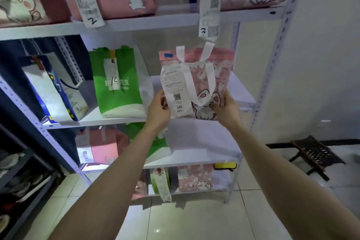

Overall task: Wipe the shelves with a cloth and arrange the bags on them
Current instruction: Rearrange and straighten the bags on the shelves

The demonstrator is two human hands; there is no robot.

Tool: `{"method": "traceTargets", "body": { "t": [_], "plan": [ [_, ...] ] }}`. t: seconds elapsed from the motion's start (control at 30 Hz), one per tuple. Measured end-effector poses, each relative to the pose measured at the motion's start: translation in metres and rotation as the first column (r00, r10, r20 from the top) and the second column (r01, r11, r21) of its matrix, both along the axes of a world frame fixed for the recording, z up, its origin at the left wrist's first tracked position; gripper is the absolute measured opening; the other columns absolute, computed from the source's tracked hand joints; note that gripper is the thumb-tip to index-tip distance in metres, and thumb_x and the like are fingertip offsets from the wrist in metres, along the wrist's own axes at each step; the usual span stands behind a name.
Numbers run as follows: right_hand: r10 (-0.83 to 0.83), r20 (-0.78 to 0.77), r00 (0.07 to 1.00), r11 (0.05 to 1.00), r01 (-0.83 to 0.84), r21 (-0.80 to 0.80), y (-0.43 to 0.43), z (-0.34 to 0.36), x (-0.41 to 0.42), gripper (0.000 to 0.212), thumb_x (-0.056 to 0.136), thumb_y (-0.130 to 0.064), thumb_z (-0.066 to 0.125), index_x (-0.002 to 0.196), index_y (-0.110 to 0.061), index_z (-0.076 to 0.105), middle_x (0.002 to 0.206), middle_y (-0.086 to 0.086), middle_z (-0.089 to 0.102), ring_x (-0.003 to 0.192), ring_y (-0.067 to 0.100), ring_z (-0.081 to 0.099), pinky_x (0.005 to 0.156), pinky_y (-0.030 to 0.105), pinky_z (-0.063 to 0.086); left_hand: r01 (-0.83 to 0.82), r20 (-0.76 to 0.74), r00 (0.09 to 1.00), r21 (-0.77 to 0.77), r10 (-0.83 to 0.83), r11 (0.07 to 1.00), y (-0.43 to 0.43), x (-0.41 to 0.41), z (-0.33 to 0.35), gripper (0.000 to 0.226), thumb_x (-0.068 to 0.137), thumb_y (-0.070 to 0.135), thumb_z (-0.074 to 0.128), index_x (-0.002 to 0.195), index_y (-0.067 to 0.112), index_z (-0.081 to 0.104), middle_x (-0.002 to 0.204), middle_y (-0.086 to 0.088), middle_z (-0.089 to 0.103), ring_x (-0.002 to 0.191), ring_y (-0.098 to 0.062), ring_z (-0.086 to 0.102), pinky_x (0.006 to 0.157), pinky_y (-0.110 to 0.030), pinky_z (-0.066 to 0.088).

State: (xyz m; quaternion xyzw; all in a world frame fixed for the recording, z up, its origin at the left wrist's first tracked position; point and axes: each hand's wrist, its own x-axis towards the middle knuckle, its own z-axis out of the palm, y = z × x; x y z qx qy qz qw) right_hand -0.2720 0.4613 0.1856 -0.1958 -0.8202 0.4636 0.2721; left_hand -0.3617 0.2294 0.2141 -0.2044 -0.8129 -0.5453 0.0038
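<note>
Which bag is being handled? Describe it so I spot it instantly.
At the white rack, right of the green bag marked 14, the left hand and right hand hold a pink cat bag. Its receipt alone reads 046.

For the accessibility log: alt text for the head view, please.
The left hand and right hand grip a pink bag with a cat print and a receipt, at the right end of a white shelf. A green bag stands to its left.
</note>
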Motion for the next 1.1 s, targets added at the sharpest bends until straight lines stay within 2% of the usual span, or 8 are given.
{"method": "traceTargets", "body": {
  "t": [0.17, 0.3, 0.4, 0.57, 0.67, 0.77, 0.9, 1.1],
  "plan": [
    [0.018, 0.031, 0.999, 1.000, -0.018, -0.013, 0.043, -0.021, -0.038, 0.062, 0.090, -0.003, 0.060, 0.141, -0.037, 0.051, 0.114, -0.015, 0.070, 0.106, 0.021, 0.067, 0.080, 0.033, 0.054, 0.019, 0.058, 0.998, 0.019, -0.020, 1.000, 0.040, -0.040, -0.029, 0.056, 0.094, 0.003, 0.077, 0.142, 0.022, 0.054, 0.119, 0.015, 0.072, 0.103, 0.009, 0.070, 0.081, -0.010, 0.057],
    [0.033, 0.096, 0.995, 0.998, -0.039, 0.054, 0.065, -0.043, -0.060, 0.052, 0.096, -0.007, 0.059, 0.144, -0.026, 0.052, 0.109, -0.009, 0.071, 0.099, 0.025, 0.066, 0.072, 0.032, 0.051, 0.015, 0.107, 0.994, 0.026, -0.018, 1.000, 0.058, -0.060, -0.058, 0.066, 0.092, -0.012, 0.064, 0.147, 0.022, 0.049, 0.131, 0.010, 0.069, 0.114, 0.008, 0.066, 0.099, -0.026, 0.061],
    [0.020, 0.126, 0.992, 0.994, -0.033, 0.101, 0.075, -0.046, -0.078, 0.032, 0.100, -0.014, 0.058, 0.129, -0.026, 0.056, 0.107, -0.002, 0.072, 0.098, 0.029, 0.066, 0.077, 0.038, 0.052, -0.008, 0.114, 0.993, -0.008, 0.009, 1.000, 0.068, -0.075, -0.062, 0.069, 0.092, -0.002, 0.069, 0.148, 0.030, 0.045, 0.128, 0.019, 0.067, 0.115, 0.001, 0.066, 0.092, -0.023, 0.059],
    [-0.029, 0.075, 0.997, 0.998, 0.026, 0.049, 0.088, -0.033, -0.096, 0.053, 0.098, -0.010, 0.055, 0.136, -0.047, 0.051, 0.102, -0.022, 0.069, 0.099, 0.018, 0.064, 0.073, 0.027, 0.048, 0.006, 0.118, 0.993, -0.018, -0.004, 1.000, 0.079, -0.097, -0.052, 0.070, 0.093, -0.006, 0.066, 0.151, 0.025, 0.041, 0.133, 0.010, 0.068, 0.121, -0.010, 0.065, 0.097, -0.031, 0.056],
    [-0.019, 0.149, 0.989, 0.999, 0.014, 0.037, 0.091, -0.043, -0.094, 0.037, 0.102, -0.019, 0.055, 0.136, -0.034, 0.054, 0.117, -0.007, 0.072, 0.110, 0.027, 0.065, 0.086, 0.036, 0.052, 0.005, 0.122, 0.992, -0.063, 0.003, 0.998, 0.076, -0.099, -0.057, 0.069, 0.094, -0.007, 0.066, 0.152, 0.021, 0.041, 0.138, 0.009, 0.063, 0.125, -0.010, 0.060, 0.089, -0.023, 0.053],
    [-0.020, 0.193, 0.981, 0.999, 0.014, 0.035, 0.092, -0.056, -0.086, 0.031, 0.102, -0.026, 0.063, 0.131, -0.019, 0.054, 0.118, -0.001, 0.070, 0.112, 0.031, 0.065, 0.085, 0.036, 0.049, -0.008, 0.117, 0.993, -0.090, 0.018, 0.996, 0.069, -0.099, -0.064, 0.071, 0.094, -0.003, 0.072, 0.154, 0.017, 0.041, 0.138, 0.008, 0.059, 0.126, -0.008, 0.056, 0.099, -0.028, 0.050],
    [-0.087, 0.126, 0.988, 0.990, 0.100, -0.103, 0.081, -0.057, -0.062, 0.052, 0.091, -0.027, 0.073, 0.138, -0.019, 0.052, 0.119, -0.008, 0.065, 0.104, 0.018, 0.066, 0.070, 0.023, 0.047, -0.031, 0.118, 0.992, -0.078, 0.040, 0.996, 0.055, -0.097, -0.065, 0.066, 0.094, 0.001, 0.077, 0.152, 0.016, 0.047, 0.132, 0.004, 0.063, 0.120, -0.016, 0.062, 0.102, -0.042, 0.059],
    [-0.305, -0.069, 0.950, 0.952, 0.305, 0.001, 0.038, -0.048, -0.031, 0.049, 0.094, -0.034, 0.072, 0.137, -0.021, 0.053, 0.125, -0.005, 0.059, 0.103, 0.011, 0.061, 0.089, 0.036, 0.057, -0.021, 0.153, 0.988, -0.092, 0.035, 0.996, 0.025, -0.086, -0.067, 0.062, 0.098, -0.007, 0.069, 0.151, 0.016, 0.048, 0.140, -0.005, 0.062, 0.123, -0.025, 0.065, 0.099, -0.049, 0.062]
  ]
}}
